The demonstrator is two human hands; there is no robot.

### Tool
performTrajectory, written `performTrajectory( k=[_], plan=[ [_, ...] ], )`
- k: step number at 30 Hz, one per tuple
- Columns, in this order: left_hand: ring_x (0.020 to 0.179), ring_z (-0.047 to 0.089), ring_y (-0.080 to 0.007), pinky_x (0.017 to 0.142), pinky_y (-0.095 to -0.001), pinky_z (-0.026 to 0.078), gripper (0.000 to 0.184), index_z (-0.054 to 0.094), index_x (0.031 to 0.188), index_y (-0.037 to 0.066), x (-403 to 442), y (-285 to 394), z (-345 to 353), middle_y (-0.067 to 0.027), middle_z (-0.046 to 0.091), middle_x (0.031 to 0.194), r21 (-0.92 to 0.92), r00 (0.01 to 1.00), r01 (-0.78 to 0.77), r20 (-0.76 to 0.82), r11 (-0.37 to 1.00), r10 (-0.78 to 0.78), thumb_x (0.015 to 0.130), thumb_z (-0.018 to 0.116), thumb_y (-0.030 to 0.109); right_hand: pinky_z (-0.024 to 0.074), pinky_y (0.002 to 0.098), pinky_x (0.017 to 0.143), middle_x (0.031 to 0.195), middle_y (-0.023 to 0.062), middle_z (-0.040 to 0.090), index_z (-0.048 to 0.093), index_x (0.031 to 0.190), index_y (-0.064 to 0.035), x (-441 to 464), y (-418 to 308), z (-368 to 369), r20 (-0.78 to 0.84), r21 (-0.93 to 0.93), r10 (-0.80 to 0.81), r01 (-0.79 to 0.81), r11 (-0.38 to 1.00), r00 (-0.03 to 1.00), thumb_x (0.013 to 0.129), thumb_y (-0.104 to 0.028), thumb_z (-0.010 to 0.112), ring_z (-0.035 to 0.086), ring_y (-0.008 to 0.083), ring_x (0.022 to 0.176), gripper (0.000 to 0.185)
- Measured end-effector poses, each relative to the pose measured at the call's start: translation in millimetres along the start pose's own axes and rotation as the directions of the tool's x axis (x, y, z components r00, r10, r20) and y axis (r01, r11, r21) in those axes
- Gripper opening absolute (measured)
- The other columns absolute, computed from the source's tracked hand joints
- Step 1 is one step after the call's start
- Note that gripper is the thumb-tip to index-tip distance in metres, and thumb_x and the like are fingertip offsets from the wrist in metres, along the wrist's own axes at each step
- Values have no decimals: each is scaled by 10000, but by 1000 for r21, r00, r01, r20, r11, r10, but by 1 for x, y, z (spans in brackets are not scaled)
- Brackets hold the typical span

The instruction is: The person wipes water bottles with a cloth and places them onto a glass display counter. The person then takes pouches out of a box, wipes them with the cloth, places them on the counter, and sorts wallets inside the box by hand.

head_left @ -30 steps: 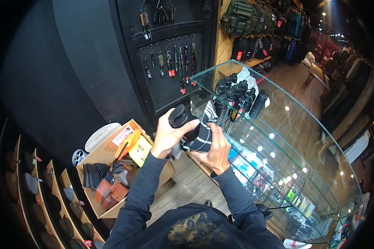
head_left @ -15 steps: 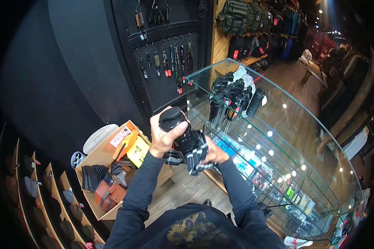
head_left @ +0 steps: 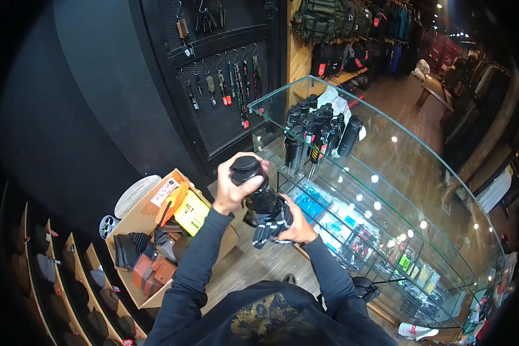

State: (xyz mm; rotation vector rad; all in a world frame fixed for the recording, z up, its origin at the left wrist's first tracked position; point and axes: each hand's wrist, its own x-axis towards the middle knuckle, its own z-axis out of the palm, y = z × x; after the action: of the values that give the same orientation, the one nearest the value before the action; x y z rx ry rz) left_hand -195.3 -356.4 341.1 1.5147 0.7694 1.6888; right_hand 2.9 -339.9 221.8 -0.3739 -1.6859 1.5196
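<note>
Dark walls [head_left: 109, 86] and a wood floor [head_left: 282, 262] surround the person, with a glass case [head_left: 412, 173] to the right of the grip and an open box [head_left: 224, 245] to its left. Up in the air, the left hand [head_left: 228, 195] is wrapped around the upper part of a black bottle [head_left: 263, 200], lid [head_left: 245, 163] uppermost. Just below that grip, the right hand [head_left: 300, 224] clasps a striped cloth [head_left: 271, 230] gathered against the bottle's lower part.

I'd judge this bottle to be midway: cloth on it, not yet set down. Its lid shows bare of the cloth; how much surface has been gone over, I can't tell. Beyond the grip, other bottles [head_left: 309, 123] stand grouped at the case; nothing shows which have been handled likewise.
</note>
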Motion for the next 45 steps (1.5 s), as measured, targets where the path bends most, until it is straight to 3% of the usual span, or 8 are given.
performTrajectory(
  k=[5, 7, 15, 19, 24, 27, 40, 45],
  plan=[
    [984, 588, -249, 896, -377, 477, 877, 496, 1199, -9, -24, -40, 47, -115, 562, 1041, 684, 888, 19, -347, 730, 301, 562, 940, 398, 466, 344, 984, 1177, 141, 622, 429, 1353, 13, -10, 6, -16, -363, -292, -73, -38, 956, 929, 483, -133, 887, 612, 225, 1088, 994],
    [920, 611, -216, 812, -355, 507, 846, 490, 1156, -3, -40, -51, 68, -104, 587, 1022, 565, 897, 229, -439, 793, 54, 576, 946, 411, 450, 367, 1011, 1207, 171, 605, 418, 1353, 29, -13, -2, -22, -418, -309, -34, -107, 945, 908, 476, -142, 886, 600, 264, 1137, 1008],
    [875, 666, -128, 826, -317, 553, 395, 637, 1070, -2, -38, -111, 80, -56, 702, 972, 260, 957, 237, -227, 936, -179, 750, 855, 75, 530, 406, 917, 1246, 169, 616, 442, 1360, -59, -29, 28, -61, -368, -596, -152, -108, 796, 917, 470, -203, 926, 639, 366, 1097, 1024],
    [852, 662, -118, 788, -303, 547, 339, 654, 1007, 14, -42, -135, 57, -39, 704, 927, 219, 964, 246, -157, 944, -215, 742, 855, 81, 543, 403, 855, 1117, 135, 692, 625, 1135, -68, -42, 30, -98, -219, -701, -135, -60, 710, 966, 594, -88, 832, 682, 346, 1015, 579],
    [852, 670, -157, 807, -339, 551, 532, 620, 1075, 24, -54, -149, 52, -71, 708, 970, 409, 894, 351, -415, 842, -170, 674, 910, 220, 546, 402, 756, 933, 160, 719, 679, 1046, -68, -66, 42, -142, -342, -704, 1, -257, 662, 940, 633, -153, 822, 703, 348, 872, 446],
    [863, 675, -191, 827, -366, 540, 627, 576, 1151, 55, -58, -163, 63, -79, 706, 952, 460, 855, 361, -510, 811, -92, 647, 900, 238, 527, 400, 848, 1091, 171, 684, 665, 967, 50, -61, 51, -155, -361, -685, -82, -205, 700, 929, 607, -139, 829, 672, 367, 966, 438],
    [954, 610, -191, 852, -330, 516, 797, 350, 1424, 56, -32, -229, 21, -78, 589, 1129, 54, 882, 262, -419, 963, -217, 711, 703, 3, 554, 379, 761, 932, 178, 723, 657, 1116, -62, 10, 64, -129, -344, -536, 36, -228, 813, 938, 688, -104, 780, 714, 348, 885, 447],
    [1048, 600, -188, 910, -342, 502, 817, 320, 1423, 57, -12, -259, 3, -84, 583, 1186, 189, 910, 243, -385, 952, -156, 765, 804, 71, 550, 403, 805, 1008, 178, 713, 657, 1140, -61, 51, 92, -116, -309, -584, 35, -219, 782, 950, 681, -133, 794, 696, 360, 936, 484]
  ],
)
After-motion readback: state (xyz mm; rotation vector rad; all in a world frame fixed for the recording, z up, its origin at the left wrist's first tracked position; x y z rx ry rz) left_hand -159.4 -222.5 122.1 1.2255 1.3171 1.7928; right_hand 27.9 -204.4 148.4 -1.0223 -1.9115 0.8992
